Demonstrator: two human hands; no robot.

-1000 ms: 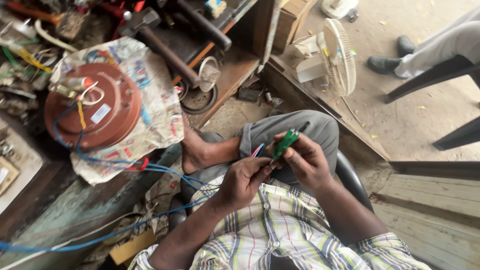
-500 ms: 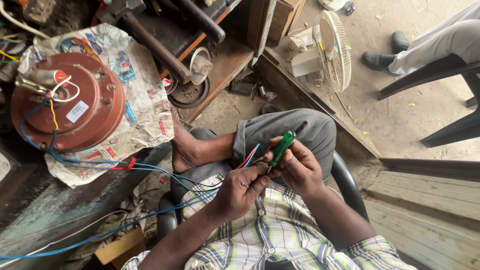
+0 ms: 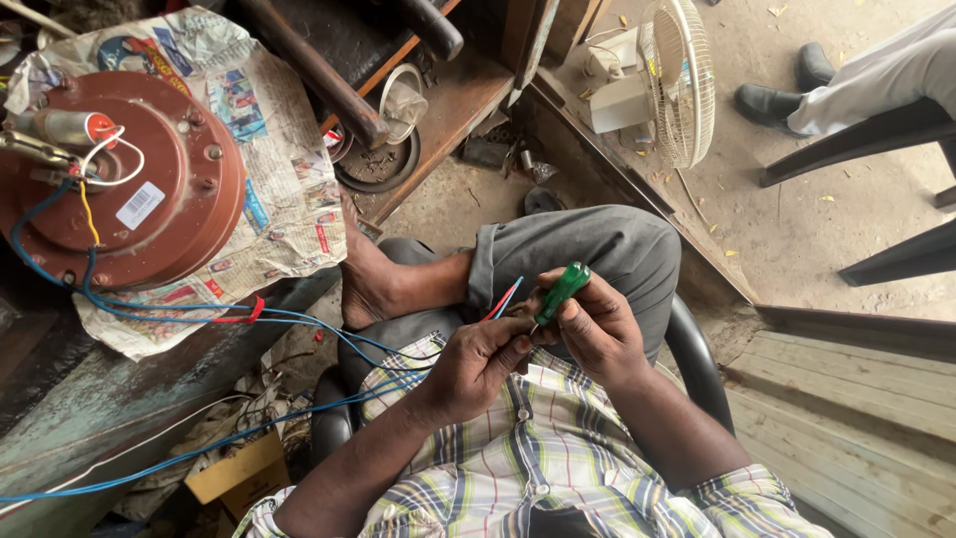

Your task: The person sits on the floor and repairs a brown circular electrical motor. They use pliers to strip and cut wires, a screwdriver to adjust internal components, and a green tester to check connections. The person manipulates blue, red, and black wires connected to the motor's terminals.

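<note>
Beside newspaper, right hand grips translucent green screwdriver.

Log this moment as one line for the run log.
right hand: grips green-handled screwdriver | left hand: pinches red and blue wires | blue wires run to brown motor housing on newspaper

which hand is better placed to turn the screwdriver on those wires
Right, likely. The right hand already grips the green screwdriver by its handle, while the left hand pinches the wires at the tip, so it looks better suited to steadying them.
</note>
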